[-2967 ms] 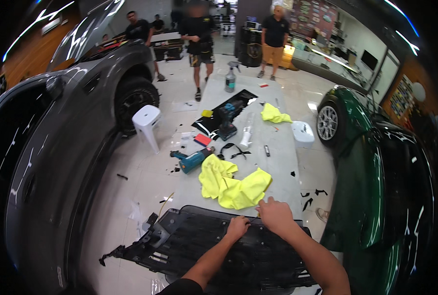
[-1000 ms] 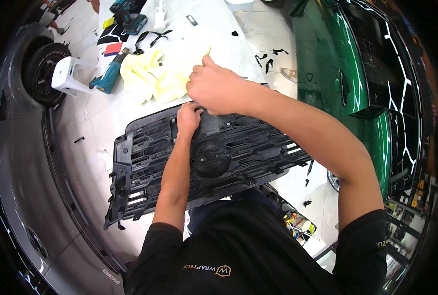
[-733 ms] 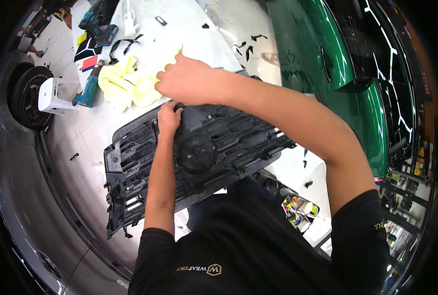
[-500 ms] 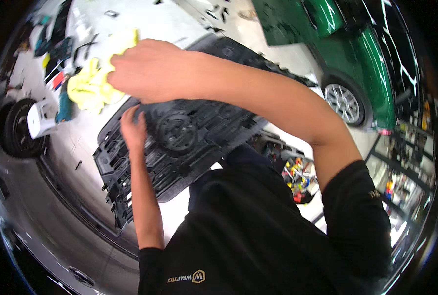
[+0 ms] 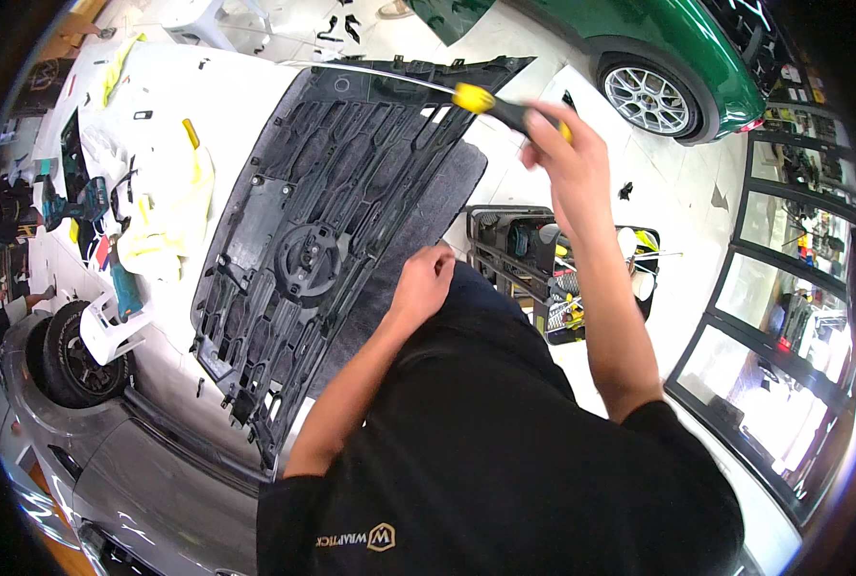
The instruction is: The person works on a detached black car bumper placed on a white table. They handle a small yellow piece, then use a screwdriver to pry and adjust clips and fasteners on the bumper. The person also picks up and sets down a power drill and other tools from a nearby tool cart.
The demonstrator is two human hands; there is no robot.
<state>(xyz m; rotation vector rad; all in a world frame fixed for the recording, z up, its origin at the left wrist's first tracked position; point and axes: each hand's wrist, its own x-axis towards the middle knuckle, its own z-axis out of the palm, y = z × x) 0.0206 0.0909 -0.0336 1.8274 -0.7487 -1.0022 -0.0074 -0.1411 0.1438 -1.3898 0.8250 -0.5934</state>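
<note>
A long-shafted screwdriver point(image 5: 490, 101) with a yellow and black handle is in my right hand point(image 5: 570, 158). Its thin shaft reaches left over the far edge of a black plastic car grille point(image 5: 308, 259), which lies face-down or face-up, I cannot tell. The grille has a honeycomb of slots and a round emblem mount. Beneath it a dark grey mat point(image 5: 394, 264) sticks out on the near side. My left hand point(image 5: 425, 283) is closed with fingers curled, beside the mat's near edge and close to my thigh; anything inside it is hidden.
A pale yellow cloth point(image 5: 170, 226) lies left of the grille, near a teal power drill point(image 5: 87, 202) and a white stool point(image 5: 111, 331). An open tool box point(image 5: 512, 226) stands by my right side. A grey car point(image 5: 159, 480) is at lower left, a green car point(image 5: 591, 29) at far right.
My right hand has moved from beside the yellow cloth to the far right, and the screwdriver now shows clearly in it. My left hand has left the grille and drawn back toward me.
</note>
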